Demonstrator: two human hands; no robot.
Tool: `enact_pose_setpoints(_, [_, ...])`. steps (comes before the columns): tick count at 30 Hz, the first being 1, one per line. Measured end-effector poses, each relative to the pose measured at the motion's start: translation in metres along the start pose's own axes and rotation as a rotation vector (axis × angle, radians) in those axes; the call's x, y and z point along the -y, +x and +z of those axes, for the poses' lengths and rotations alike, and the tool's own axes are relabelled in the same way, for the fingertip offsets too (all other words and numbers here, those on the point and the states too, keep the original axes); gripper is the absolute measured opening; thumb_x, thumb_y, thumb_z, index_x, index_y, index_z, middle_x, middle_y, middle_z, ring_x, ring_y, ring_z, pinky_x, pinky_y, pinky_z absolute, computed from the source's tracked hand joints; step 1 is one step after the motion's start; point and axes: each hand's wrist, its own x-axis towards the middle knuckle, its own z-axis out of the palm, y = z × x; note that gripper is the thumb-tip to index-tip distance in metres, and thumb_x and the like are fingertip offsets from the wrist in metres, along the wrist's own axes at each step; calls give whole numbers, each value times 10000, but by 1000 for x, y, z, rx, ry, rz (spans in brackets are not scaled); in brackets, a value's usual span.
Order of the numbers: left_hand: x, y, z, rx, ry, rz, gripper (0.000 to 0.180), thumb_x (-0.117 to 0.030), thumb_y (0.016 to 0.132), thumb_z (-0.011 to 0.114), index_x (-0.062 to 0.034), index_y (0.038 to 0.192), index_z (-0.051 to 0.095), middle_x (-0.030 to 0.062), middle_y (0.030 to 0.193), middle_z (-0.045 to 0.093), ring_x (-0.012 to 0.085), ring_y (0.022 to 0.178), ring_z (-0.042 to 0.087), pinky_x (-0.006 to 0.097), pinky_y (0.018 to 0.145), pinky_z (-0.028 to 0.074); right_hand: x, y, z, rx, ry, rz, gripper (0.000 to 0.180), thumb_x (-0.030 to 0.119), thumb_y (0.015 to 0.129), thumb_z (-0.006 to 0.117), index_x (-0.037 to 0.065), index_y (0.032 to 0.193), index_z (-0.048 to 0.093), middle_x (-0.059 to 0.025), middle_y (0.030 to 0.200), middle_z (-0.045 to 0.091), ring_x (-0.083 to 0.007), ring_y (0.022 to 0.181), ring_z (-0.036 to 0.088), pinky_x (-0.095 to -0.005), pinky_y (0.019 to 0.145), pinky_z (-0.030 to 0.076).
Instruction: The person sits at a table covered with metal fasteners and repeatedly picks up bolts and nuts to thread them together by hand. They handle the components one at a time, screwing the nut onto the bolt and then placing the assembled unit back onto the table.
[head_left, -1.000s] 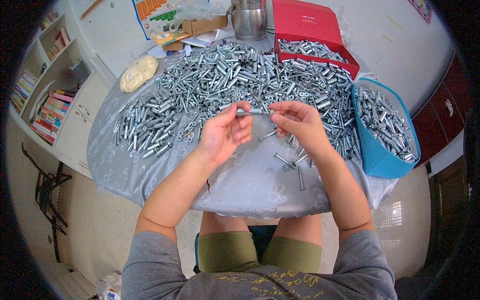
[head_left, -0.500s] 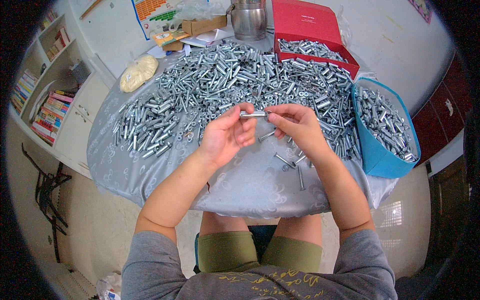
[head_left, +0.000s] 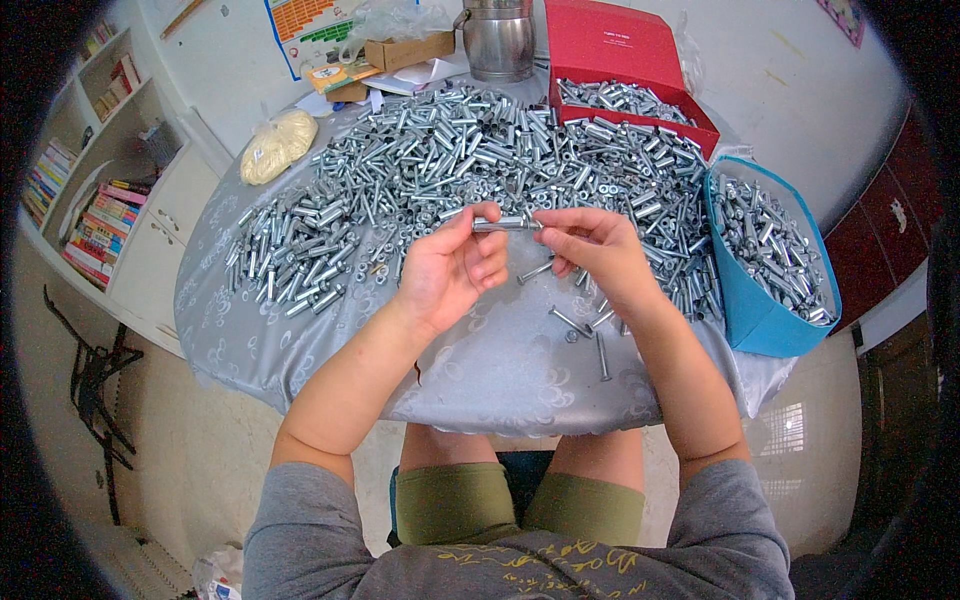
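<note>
My left hand (head_left: pixel 446 268) grips a shiny metal sleeve (head_left: pixel 503 224) between thumb and fingers, held level above the table. At the sleeve's right end, my right hand (head_left: pixel 602 252) pinches a small metal part (head_left: pixel 536 222). Its kind is too small to make out, and the fingertips partly cover it. Below the right hand lie a few loose bolts (head_left: pixel 603 357) and a nut (head_left: pixel 571 336). A wide heap of sleeves, bolts, nuts and washers (head_left: pixel 440 150) spreads behind both hands.
A blue fabric bin (head_left: pixel 765 320) full of bolt assemblies stands at the right. An open red box (head_left: pixel 615 45) with more metal pieces sits at the back, near a metal pot (head_left: pixel 498 40). A bag of pale yellow contents (head_left: pixel 278 147) lies at the left on the silver tablecloth (head_left: pixel 290 360).
The sleeve has shifted slightly left and up with my left hand. More of the small part now shows between the sleeve's end and my right fingertips.
</note>
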Motion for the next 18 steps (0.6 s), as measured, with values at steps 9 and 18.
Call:
enact_pose_setpoints(9, [2,-1,3,56,74,-20,224,-297,897,359,-88,946,422,-18,633,341,103,531,317,244,550,292,-3,0,1,-12,-135,-54,194,124,735,661,23,897,630,19,646,565,-29,515,450,-173,457,355])
enact_pose_setpoints(18, [3,-1,2,-18,91,-13,221,-297,894,356,-96,946,431,-26,621,313,97,527,306,238,541,286,-7,0,-2,-1,-376,-124,213,204,732,661,5,802,642,20,595,543,-33,509,402,-198,448,318])
